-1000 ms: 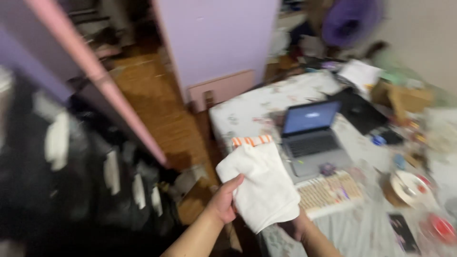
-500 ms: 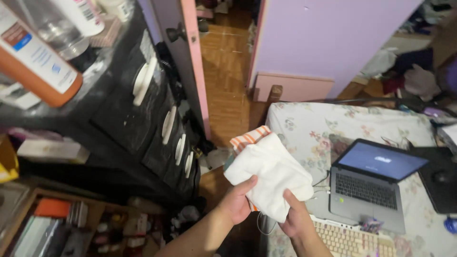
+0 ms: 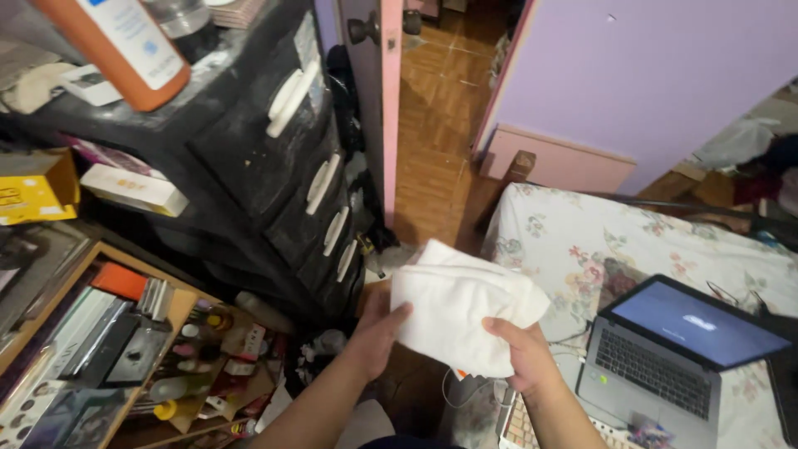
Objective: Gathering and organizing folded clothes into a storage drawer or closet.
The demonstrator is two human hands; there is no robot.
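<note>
A folded white cloth [image 3: 459, 309] is held in front of me with both hands. My left hand [image 3: 376, 333] grips its lower left edge, thumb on top. My right hand [image 3: 522, 357] pinches its lower right corner. The cloth hangs between a black drawer unit [image 3: 274, 158] with white handles on the left and a bed with a floral sheet [image 3: 582, 241] on the right.
An open laptop [image 3: 677, 341] lies on the bed, a keyboard just below it. An orange bottle [image 3: 125, 46] stands atop the drawer unit. A low wooden shelf [image 3: 125, 333] of small items sits at lower left. A pink door [image 3: 386, 100] opens onto a wooden floor.
My view has swung left and down, from the bed toward the drawers and shelf. The cloth stays in both hands; its orange-striped edge no longer shows.
</note>
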